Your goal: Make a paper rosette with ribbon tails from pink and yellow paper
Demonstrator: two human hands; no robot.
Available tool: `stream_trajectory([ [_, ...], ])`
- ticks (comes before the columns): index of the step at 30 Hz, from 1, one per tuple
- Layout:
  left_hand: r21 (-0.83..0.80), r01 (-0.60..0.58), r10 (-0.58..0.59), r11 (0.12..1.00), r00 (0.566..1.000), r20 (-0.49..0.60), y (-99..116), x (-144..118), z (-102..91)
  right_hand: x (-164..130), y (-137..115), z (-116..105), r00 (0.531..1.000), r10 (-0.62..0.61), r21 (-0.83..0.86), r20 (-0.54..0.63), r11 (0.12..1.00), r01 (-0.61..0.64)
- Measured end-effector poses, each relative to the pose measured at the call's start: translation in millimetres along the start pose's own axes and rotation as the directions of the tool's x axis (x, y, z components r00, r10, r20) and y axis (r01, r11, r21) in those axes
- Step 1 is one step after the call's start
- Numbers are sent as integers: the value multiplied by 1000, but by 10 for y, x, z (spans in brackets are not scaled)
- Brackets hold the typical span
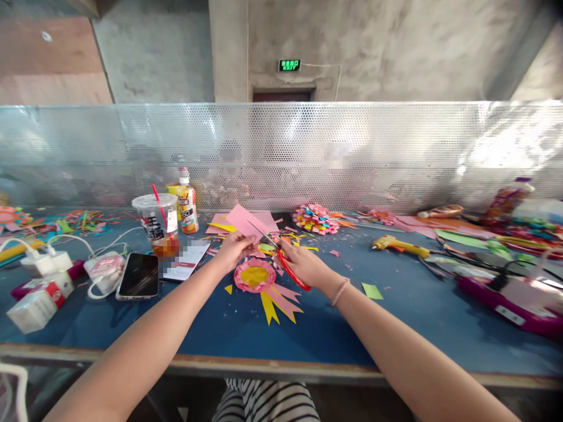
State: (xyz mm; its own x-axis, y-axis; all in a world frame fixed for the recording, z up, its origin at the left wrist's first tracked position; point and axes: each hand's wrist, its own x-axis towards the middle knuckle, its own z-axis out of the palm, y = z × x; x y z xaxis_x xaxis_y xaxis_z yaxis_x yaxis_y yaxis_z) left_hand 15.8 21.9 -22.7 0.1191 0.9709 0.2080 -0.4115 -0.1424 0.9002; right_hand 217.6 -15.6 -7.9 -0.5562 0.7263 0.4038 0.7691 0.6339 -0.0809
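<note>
Between the thumb and fingers of my left hand (236, 251) is a sheet of pink paper (241, 221), tilted up off the table. My right hand (304, 262) grips red-handled scissors (291, 271), whose blades point up and left against the paper's right edge. Whether the blades are parted is hard to make out. Just below my hands lies a paper rosette (254, 275) with a pink ruffled rim, a yellow centre and pink and yellow ribbon tails (279, 305). A small yellow scrap (228, 289) sits left of it.
A plastic cup (155, 220), drink bottle (187, 205), phone (138, 275) and chargers stand left. A multicoloured paper pompom (314, 218) lies behind my hands. At right are a yellow glue gun (400, 246) and purple power strip (510, 308). A perforated metal screen (281, 135) closes the back.
</note>
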Motion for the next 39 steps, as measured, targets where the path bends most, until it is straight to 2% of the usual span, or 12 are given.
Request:
stream_trajectory([
  [11, 28, -11, 10, 1000, 1000, 4, 9, -6, -21, 4, -12, -13, 997, 66, -41, 36, 997, -64],
  [19, 22, -8, 8, 1000, 1000, 3, 43, -26, 1, 10, -56, -22, 996, 50, -79, 69, 996, -45],
  [27, 16, -11, 10, 1000, 1000, 15, 27, -14, -12, 28, -148, -77, 979, 154, -143, 135, 981, -134],
  [35, 4, -14, 13, 1000, 999, 32, 43, -29, -4, 33, -153, -79, 987, 117, -96, 108, 990, -107],
  [39, 34, -28, 27, 999, 999, 32, 34, -24, -11, 26, -140, -65, 991, 80, 35, 103, 996, -84],
])
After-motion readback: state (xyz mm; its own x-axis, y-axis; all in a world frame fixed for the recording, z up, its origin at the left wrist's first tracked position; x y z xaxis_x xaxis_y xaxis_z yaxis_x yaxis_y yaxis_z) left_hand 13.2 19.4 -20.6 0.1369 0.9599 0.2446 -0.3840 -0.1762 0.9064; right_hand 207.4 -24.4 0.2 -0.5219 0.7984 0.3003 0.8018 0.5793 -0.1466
